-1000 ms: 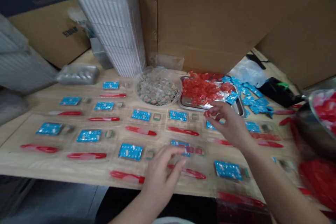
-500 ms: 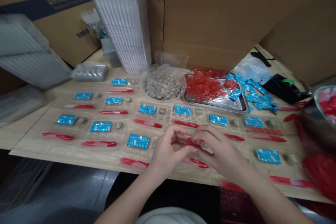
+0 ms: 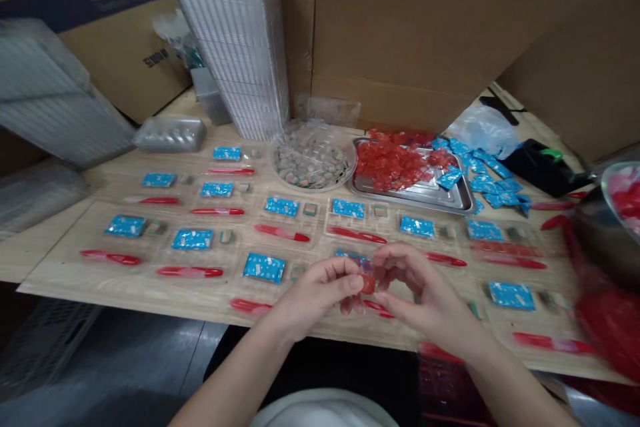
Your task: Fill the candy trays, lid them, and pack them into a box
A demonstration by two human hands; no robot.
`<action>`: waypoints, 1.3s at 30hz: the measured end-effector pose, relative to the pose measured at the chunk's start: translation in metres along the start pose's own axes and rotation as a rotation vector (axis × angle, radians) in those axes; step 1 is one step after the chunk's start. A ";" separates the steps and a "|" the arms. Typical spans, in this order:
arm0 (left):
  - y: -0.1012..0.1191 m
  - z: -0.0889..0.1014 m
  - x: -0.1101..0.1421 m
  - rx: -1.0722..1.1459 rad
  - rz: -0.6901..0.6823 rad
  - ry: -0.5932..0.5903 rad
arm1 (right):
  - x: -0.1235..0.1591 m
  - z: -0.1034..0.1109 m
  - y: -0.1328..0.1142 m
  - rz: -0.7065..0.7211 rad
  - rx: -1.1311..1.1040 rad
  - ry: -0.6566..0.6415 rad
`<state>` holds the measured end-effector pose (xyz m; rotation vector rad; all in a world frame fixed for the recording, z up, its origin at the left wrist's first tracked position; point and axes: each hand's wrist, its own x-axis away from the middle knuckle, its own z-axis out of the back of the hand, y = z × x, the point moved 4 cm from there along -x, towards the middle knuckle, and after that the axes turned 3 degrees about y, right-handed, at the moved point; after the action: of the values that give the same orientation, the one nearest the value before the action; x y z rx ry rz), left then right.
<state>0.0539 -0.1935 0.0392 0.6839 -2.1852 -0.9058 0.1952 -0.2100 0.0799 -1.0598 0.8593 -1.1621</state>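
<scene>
One red piece (image 3: 369,284) is pinched at lower centre by the left hand (image 3: 314,293), apparently unaided, the fingers of the right hand (image 3: 434,300) being parted beside it.

single head view — worn on person's head, facing forward and down over table (image 3: 55,267).

Brown cardboard (image 3: 425,33) behind | pale wooden table (image 3: 60,275) | grey floor (image 3: 145,353), probably tiled
</scene>
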 end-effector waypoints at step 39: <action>-0.040 0.014 0.024 -1.484 -0.703 0.349 | -0.075 -0.027 0.000 0.398 1.159 -0.361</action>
<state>0.0363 -0.2285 0.0106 0.6785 -0.4961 -2.1225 0.1544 -0.1422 0.0722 -0.1009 0.0149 -0.8566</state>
